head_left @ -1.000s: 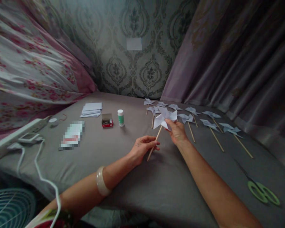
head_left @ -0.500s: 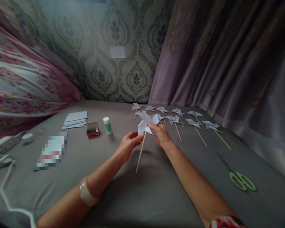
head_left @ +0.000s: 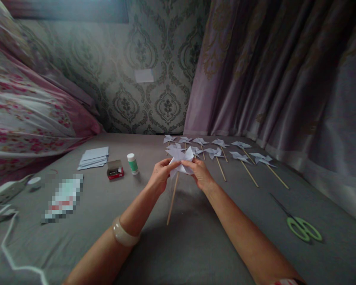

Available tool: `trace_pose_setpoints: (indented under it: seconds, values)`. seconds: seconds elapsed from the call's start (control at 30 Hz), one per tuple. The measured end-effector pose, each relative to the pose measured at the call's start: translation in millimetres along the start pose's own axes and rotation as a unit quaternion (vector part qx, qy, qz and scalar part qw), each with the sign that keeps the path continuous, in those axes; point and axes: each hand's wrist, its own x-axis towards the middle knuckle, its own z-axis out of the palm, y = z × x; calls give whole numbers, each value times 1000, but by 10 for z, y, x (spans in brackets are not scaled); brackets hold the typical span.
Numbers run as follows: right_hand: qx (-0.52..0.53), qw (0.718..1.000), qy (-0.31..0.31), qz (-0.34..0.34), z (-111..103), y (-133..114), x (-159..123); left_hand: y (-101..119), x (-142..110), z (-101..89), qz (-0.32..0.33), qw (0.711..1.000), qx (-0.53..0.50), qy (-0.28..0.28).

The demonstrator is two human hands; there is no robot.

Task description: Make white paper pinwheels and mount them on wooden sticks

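Both hands are closed on a white paper pinwheel (head_left: 178,153) held up in front of me. My left hand (head_left: 161,173) grips its left side, with the thumb at the middle of the paper. From the right, my right hand (head_left: 201,173) pinches the pinwheel near its centre. The two thumbs nearly meet there and hide the middle. A thin wooden stick (head_left: 173,200) slants down from the paper toward me. Behind it, several finished-looking pinwheels on sticks (head_left: 216,153) lie in rows on the grey cloth.
Green-handled scissors (head_left: 304,228) lie at right. Left of my hands stand a glue stick (head_left: 133,164) and an open red box (head_left: 115,173) of small metal pieces. Beyond are a stack of white paper (head_left: 93,157), a blurred packet (head_left: 65,196), a power strip (head_left: 7,184) and its cable.
My left hand has moved up onto the paper, its thumb now at the centre beside the right thumb. The view has tilted slightly upward.
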Motion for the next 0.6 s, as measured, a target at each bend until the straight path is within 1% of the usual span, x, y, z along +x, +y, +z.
trace_pose_setpoints:
  seconds: [0.1, 0.23, 0.4, 0.6]
  values:
    - [-2, 1000, 1, 12, 7, 12, 4, -20, -24, -17, 7, 1000, 0, -2]
    - [-3, 1000, -5, 9, 16, 43, 15, -48, -40, -25, 21, 1000, -9, -9]
    - [-17, 1000, 3, 16, 12, 68, 12, -72, -34, -54, -14, 1000, 0, -12]
    - [-57, 998, 12, 9, 32, 82, -21, -70, -36, -76, -29, 999, -2, 17]
